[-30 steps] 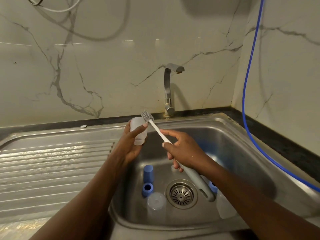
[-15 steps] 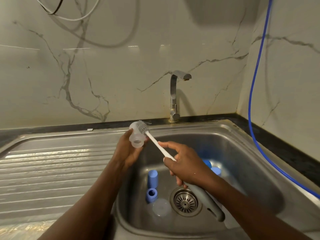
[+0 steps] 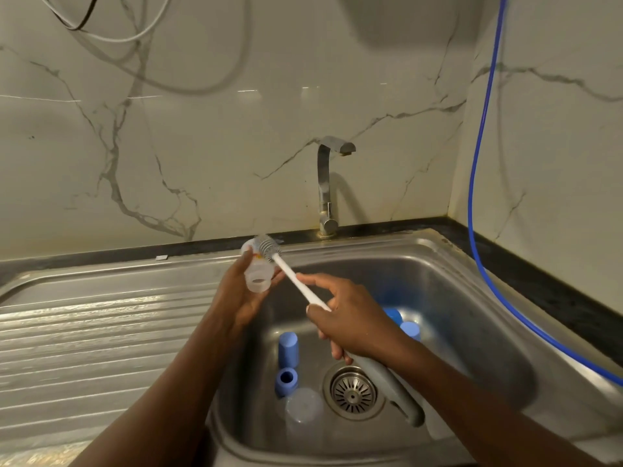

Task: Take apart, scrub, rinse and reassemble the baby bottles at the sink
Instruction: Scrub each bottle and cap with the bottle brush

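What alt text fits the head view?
Over a steel sink, the left hand holds a clear bottle while the right hand holds a long brush, its head against the bottle's outside. Blue bottle parts lie in the basin by the drain.

Kitchen: steel sink (image 3: 472, 264), tap (image 3: 325, 183), marble backsplash (image 3: 202, 129).
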Available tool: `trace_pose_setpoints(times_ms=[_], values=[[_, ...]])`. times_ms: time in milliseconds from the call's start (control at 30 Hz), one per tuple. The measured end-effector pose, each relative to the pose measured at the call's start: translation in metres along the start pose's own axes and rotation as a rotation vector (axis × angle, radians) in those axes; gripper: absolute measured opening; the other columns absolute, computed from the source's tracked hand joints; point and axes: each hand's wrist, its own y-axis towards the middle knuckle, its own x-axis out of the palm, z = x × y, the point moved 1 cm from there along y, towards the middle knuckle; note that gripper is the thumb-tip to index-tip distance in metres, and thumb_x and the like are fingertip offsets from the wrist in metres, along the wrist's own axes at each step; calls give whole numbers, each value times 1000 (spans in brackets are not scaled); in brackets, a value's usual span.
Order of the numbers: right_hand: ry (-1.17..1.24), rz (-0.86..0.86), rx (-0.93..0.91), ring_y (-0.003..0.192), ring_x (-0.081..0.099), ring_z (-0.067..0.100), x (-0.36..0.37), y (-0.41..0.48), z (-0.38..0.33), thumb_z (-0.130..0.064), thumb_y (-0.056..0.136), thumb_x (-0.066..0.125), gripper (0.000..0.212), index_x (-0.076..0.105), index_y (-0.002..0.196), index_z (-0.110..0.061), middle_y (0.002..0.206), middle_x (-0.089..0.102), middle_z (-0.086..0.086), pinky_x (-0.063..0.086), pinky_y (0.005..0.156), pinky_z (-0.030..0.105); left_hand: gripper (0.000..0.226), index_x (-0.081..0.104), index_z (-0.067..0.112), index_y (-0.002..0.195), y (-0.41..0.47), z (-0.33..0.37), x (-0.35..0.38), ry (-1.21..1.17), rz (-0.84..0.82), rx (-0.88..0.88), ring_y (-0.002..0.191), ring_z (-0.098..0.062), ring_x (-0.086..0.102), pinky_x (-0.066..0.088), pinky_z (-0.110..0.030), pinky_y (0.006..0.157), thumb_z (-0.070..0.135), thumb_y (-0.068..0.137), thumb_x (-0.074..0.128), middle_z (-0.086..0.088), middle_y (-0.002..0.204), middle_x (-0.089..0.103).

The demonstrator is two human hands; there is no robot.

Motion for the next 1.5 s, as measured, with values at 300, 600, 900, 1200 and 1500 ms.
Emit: trace_pose_setpoints(times_ms=[300,600,900,1200,1500], values=[[-36,49,-31,32,51,7,3,-3,-4,-11,89,52,56,48,136,-41,66,59,0,40,33,19,35,62,8,106,1,3,5,-55,-26,-36,74,-20,65,57,-26,59,37,101,43,-11,84,70],[20,123,30,34,52,9,-12,5,0,-14,91,52,56,44,139,-42,70,62,4,42,35,21,55,50,4,135,-5,-11,11,164,-152,-140,99,-31,68,62,-42,77,19,84,67,-23,125,63],[8,-76,27,33,52,8,1,-7,-4,-14,88,53,57,47,136,-45,60,62,-2,42,36,21,27,61,3,109,2,10,-12,-132,-10,14,84,-22,71,57,-34,84,26,100,49,-13,94,72],[105,95,0,33,51,9,-7,0,-3,-11,90,51,56,47,135,-44,59,59,0,39,33,20,44,56,5,124,-3,3,0,-11,-238,-132,97,-28,70,60,-39,78,33,91,52,-19,114,69],[123,32,157,37,51,8,-18,2,7,-13,93,52,53,44,140,-37,70,59,5,40,36,20,52,42,24,127,2,-12,-7,717,-29,276,103,-24,64,59,-41,75,-6,89,61,-7,123,56]])
